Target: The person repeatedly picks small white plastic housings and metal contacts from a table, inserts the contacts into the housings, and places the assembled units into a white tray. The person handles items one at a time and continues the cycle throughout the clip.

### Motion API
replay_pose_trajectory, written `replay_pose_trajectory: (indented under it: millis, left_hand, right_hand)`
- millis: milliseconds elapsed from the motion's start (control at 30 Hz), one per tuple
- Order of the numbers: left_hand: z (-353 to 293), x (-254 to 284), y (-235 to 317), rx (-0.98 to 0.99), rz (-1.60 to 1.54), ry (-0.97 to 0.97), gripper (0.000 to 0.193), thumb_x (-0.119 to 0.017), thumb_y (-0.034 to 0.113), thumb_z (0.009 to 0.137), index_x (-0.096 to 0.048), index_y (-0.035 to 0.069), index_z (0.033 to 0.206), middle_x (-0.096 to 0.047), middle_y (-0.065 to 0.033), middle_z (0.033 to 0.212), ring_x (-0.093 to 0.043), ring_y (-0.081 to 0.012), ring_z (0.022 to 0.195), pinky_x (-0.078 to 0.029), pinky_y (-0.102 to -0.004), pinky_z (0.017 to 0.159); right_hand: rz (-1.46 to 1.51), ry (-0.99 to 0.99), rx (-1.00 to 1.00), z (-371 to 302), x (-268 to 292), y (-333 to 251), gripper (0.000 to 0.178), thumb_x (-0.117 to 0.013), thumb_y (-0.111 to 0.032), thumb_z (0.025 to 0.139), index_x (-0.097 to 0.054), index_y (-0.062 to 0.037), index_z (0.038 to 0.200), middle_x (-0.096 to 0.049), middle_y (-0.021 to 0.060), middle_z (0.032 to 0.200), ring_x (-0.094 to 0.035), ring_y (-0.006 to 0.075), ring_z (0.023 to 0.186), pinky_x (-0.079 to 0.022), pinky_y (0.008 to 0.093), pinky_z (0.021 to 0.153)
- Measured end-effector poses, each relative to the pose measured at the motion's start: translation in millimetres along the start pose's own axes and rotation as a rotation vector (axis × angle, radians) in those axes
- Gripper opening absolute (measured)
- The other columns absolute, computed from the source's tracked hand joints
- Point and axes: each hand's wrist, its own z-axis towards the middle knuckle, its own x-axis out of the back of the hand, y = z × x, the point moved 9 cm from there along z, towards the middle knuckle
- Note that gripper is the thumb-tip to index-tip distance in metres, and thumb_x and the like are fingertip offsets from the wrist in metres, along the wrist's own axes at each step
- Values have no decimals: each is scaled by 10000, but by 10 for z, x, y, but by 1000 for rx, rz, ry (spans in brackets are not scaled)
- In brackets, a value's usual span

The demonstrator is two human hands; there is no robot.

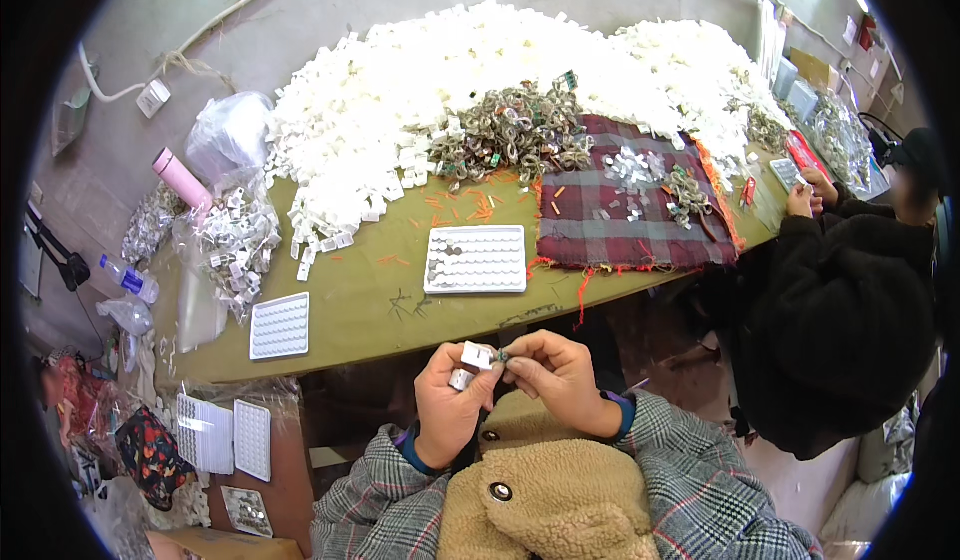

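Observation:
My left hand [446, 412] is closed around a small white plastic housing [477, 356], held above my lap just off the table's near edge. Below it, a second white-and-grey piece [461, 379] shows between the same fingers. My right hand [562, 382] pinches a tiny greenish part [502, 356] against the housing's right side; its exact kind is too small to make out. Beyond my hands lies a white tray [500, 285] with rows of slots, with small dark round pieces in some left-hand slots. Another white slotted tray [280, 328] sits at the table's left.
A huge heap of white housings [350, 110] covers the table's far side. Wired parts [515, 135] are piled before it, beside a plaid cloth [590, 225] holding loose pieces. A pink bottle [182, 179] stands left. At right, a person in black [830, 330] handles a tray.

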Motion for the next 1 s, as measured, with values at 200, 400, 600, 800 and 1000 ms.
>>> replay_pose_trajectory:
  millis: [200, 400, 600, 800, 1000]
  left_hand:
    - [-2, 21, -29, -43, -4, 59, 118, -652, -45, 903, -579, -11, 989, -656, -80, 879, -550, -74, 584, -464, -207, 511]
    - [47, -4, 132, -170, 160, -121, 136, -694, -34, 875, -588, -18, 958, -692, -152, 1050, -587, -83, 651, -487, -207, 557]
    - [75, -94, 326, -437, 475, -267, 125, -704, -25, 856, -617, -8, 944, -708, -148, 1033, -602, -97, 666, -483, -218, 568]
    - [128, 194, -249, 250, -136, -77, 189, -729, 53, 862, -630, -12, 1011, -717, -109, 992, -595, -91, 651, -491, -215, 569]
    - [79, 132, -493, 374, -480, -79, 263, -732, 112, 878, -645, 1, 1100, -713, -114, 955, -692, -143, 743, -571, -232, 613]
  right_hand:
    - [432, -47, -330, -34, -70, 331, 100, -570, -109, 996, -542, -21, 1034, -568, 44, 733, -416, 64, 506, -312, 218, 442]
    - [529, -161, -571, -92, -90, 390, 183, -626, -178, 978, -578, -9, 928, -572, 42, 743, -401, 43, 487, -269, 197, 410]
    - [488, -199, -776, -138, -33, 423, 166, -632, -156, 971, -595, -1, 927, -594, 52, 771, -398, 34, 488, -255, 180, 407]
    - [355, -104, -495, 4, 41, 205, 80, -627, -63, 953, -594, 9, 952, -655, 87, 805, -460, 43, 527, -311, 178, 426]
    - [32, -41, -174, 84, -15, -63, 109, -662, -43, 928, -637, 50, 977, -661, 48, 818, -563, 37, 650, -437, 183, 543]
